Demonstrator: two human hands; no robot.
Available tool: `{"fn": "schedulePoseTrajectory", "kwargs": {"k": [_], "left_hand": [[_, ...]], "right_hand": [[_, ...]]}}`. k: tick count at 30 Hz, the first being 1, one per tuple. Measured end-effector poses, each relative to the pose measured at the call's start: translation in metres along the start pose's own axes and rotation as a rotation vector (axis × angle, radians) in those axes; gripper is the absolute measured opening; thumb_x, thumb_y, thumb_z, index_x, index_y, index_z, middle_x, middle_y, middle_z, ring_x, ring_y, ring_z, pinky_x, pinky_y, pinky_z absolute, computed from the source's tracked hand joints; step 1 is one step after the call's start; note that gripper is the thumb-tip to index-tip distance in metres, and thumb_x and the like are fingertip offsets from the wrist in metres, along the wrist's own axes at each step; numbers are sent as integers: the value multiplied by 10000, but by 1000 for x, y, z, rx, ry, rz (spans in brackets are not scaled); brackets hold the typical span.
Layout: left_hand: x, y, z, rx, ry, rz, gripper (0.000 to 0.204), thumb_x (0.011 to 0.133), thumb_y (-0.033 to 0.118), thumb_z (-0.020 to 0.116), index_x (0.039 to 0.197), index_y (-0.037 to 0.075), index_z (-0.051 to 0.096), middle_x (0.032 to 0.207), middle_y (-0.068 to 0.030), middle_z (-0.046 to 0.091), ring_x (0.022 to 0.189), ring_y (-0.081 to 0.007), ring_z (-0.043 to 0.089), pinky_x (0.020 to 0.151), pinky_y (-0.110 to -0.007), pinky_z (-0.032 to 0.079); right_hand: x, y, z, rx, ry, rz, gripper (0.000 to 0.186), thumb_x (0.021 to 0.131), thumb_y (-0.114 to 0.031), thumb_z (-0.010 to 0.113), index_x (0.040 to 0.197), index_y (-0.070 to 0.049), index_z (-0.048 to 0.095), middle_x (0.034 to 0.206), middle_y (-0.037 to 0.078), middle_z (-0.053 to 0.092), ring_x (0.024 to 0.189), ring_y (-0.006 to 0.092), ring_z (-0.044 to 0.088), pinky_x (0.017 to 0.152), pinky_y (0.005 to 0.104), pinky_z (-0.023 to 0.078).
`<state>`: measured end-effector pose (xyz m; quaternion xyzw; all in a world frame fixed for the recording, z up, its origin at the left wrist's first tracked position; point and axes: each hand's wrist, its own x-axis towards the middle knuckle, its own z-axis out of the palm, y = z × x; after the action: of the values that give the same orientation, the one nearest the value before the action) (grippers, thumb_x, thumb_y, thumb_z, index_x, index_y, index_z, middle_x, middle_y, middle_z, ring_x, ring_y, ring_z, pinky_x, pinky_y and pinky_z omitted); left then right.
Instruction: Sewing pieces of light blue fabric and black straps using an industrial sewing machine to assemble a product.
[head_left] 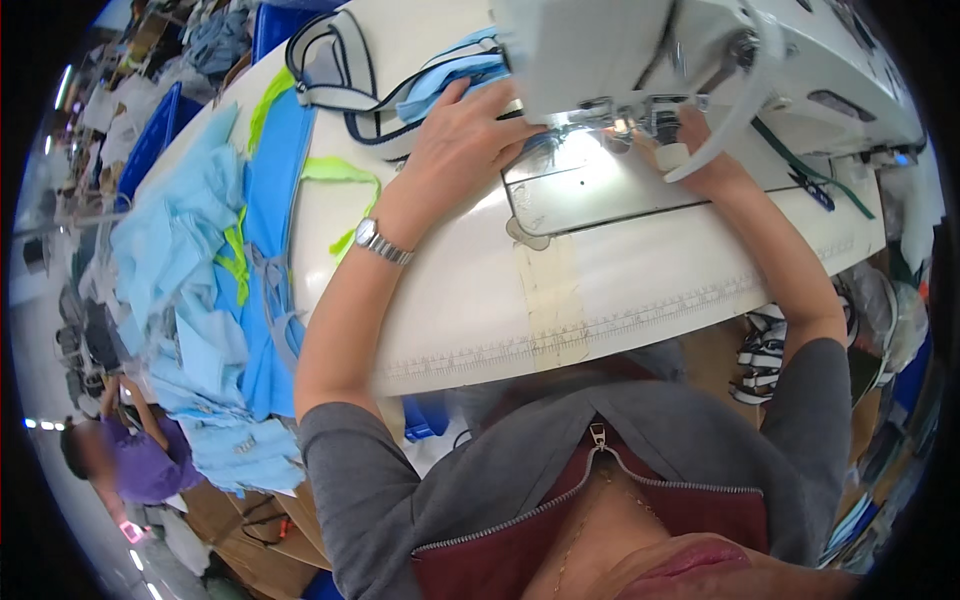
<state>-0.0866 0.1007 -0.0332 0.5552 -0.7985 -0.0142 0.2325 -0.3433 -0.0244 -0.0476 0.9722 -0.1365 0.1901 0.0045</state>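
My left hand (468, 135) lies palm down at the left of the sewing machine's (570, 60) head. Its visible fingers are spread over light blue fabric (455, 80), and some fingertips reach toward the lit needle area, partly hidden by the machine. White strap with dark edges (335, 95) runs beside the fabric and loops away to the left. My right hand (705, 165) is at the right side of the needle area, behind a white tube (745, 110). Machine parts cover most of its fingers, so what it holds, if anything, is hidden.
Light blue fabric pieces (185, 260), a brighter blue strip (270, 220) and lime-green strips (345, 172) lie on the table's (450, 310) left side. Small dark snips (812, 190) and a green band (790, 150) lie at right. A person in purple (150, 460) is at far left.
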Motion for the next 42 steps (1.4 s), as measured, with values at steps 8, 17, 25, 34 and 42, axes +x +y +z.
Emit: {"fn": "schedulePoseTrajectory", "kwargs": {"k": [8,17,25,34,42], "left_hand": [[-3,-32,0,146,121,81,233,829,122,589,1029,184,693,1184,-49,606,1105,-202,562,938,-400,383],[-98,-38,-67,66,-6,-190,260,755,-79,552,918,106,635,1112,-14,627,1033,-214,578,1009,-448,365],[-172,15,-93,130,-11,-110,228,714,-38,623,879,117,616,1096,-4,632,1049,-211,582,1045,-486,359],[-215,54,-95,218,194,-259,233,699,-19,628,885,118,663,1160,-13,637,1118,-242,569,1013,-474,372],[-220,107,-67,-131,471,-537,226,722,72,693,946,100,680,1170,-23,622,1123,-241,557,918,-486,412]], "right_hand": [[-43,46,48,-458,104,-228,303,675,-38,682,978,-54,691,955,137,666,918,306,635,843,390,487],[-39,11,8,-189,-60,302,320,685,12,657,990,-78,697,1047,116,670,1001,295,635,899,392,487],[55,-154,-48,108,50,-368,442,677,-18,676,1111,-94,644,1149,110,641,1048,285,632,867,412,510],[18,-212,-56,419,-391,-430,363,701,-133,736,1044,-73,634,819,44,620,688,202,610,566,319,466],[48,-182,-52,230,12,-178,289,755,-259,734,983,-91,674,1049,90,651,954,252,624,869,413,469]]}}
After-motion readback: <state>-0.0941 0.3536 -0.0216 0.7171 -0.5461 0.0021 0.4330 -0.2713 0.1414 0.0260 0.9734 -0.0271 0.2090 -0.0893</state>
